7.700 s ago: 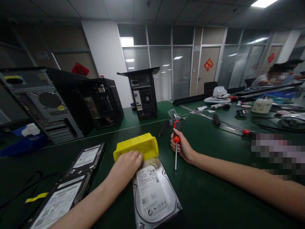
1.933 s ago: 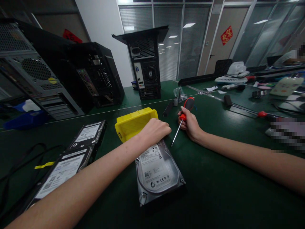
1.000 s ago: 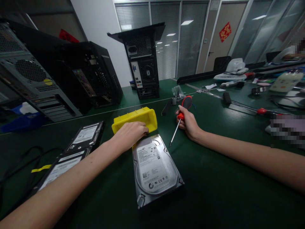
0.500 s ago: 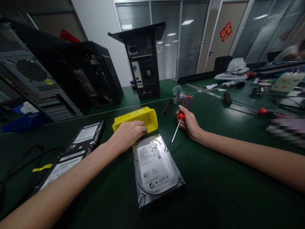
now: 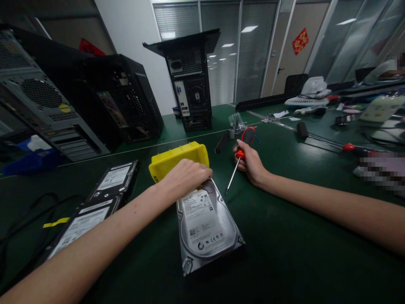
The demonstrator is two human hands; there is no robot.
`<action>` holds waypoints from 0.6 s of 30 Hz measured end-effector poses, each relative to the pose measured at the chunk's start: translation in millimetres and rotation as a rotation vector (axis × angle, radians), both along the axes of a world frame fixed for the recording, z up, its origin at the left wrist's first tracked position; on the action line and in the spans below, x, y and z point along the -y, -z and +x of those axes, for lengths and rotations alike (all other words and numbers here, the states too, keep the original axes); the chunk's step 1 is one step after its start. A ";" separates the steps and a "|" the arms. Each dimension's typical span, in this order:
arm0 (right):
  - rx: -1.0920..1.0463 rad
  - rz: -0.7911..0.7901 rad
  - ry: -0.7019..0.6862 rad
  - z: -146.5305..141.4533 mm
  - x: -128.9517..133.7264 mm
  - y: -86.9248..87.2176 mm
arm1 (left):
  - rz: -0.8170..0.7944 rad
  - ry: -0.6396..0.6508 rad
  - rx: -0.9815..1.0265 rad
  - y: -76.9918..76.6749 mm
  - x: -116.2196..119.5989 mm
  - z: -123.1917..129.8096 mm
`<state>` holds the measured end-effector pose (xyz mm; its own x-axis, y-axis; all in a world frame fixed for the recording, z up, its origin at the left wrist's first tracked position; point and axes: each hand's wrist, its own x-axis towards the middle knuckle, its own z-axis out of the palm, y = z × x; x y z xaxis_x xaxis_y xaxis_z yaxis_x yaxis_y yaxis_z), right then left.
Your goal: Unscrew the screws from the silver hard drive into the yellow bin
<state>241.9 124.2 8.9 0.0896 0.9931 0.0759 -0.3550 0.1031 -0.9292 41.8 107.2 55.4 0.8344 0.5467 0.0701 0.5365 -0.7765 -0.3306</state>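
A silver hard drive (image 5: 207,223) lies label up on the dark green table (image 5: 284,253). My left hand (image 5: 190,173) is at the drive's far edge, its fingers closed and bent down near the top corner; what the fingertips pinch, if anything, is hidden. Just behind that hand stands a yellow plastic bin (image 5: 177,154), its opening facing me. To the right of the drive, my right hand (image 5: 249,162) is closed round a red and black screwdriver (image 5: 248,135), whose shaft points down toward the table.
More hard drives (image 5: 115,179) lie at the left beside black straps. Black computer cases (image 5: 193,84) stand at the back and left. A small clear bag (image 5: 236,122) and a dark strip lie behind the screwdriver. Tools with red handles (image 5: 349,147) are at the right.
My left hand has moved right, from the yellow bin's front to the drive's far right corner. My right hand and the screwdriver are almost unchanged.
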 end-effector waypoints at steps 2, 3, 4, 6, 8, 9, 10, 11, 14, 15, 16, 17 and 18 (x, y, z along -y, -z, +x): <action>-0.002 0.002 0.000 -0.1 -0.2 -0.1 | -0.008 0.012 0.005 0.7 0.4 -1.2; -0.003 0.003 0.000 -0.1 -0.2 -0.2 | -0.011 0.013 0.009 0.8 1.0 -1.6; -0.003 0.004 0.001 -0.2 -0.2 -0.3 | -0.016 0.009 0.012 0.8 1.6 -1.9; -0.002 0.006 0.001 -0.4 0.0 -0.3 | -0.025 -0.005 0.021 0.5 2.7 -2.1; 0.001 0.009 0.000 -0.6 0.2 -0.1 | -0.038 -0.012 0.037 0.0 3.5 -2.2; 0.003 0.013 0.002 -0.7 0.1 0.2 | -0.047 -0.014 0.049 -0.2 3.8 -2.3; 0.005 0.018 0.005 -0.7 -0.1 0.5 | -0.055 -0.016 0.064 -0.4 4.1 -2.6; 0.007 0.023 0.012 -0.7 -0.6 0.8 | -0.065 -0.018 0.081 -0.4 4.5 -3.1; 0.013 0.032 0.038 -0.3 -2.8 2.2 | -0.105 -0.022 0.131 0.2 6.0 -6.0; 0.015 0.034 0.040 0.0 -3.6 2.7 | -0.118 -0.021 0.144 0.8 6.5 -7.4; 0.015 0.034 0.038 0.2 -4.2 3.4 | -0.131 -0.020 0.154 1.6 7.0 -9.0; 0.014 0.035 0.032 0.6 -4.7 4.0 | -0.143 -0.021 0.164 2.6 7.4 -10.8; 0.014 0.039 0.026 0.9 -5.0 4.6 | -0.153 -0.024 0.176 3.9 7.8 -12.8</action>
<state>242.8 129.2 4.4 0.1136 0.9868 0.1157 -0.3392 0.1480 -0.9290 29.0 99.4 51.5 0.8031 0.5820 0.1277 0.5946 -0.7965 -0.1099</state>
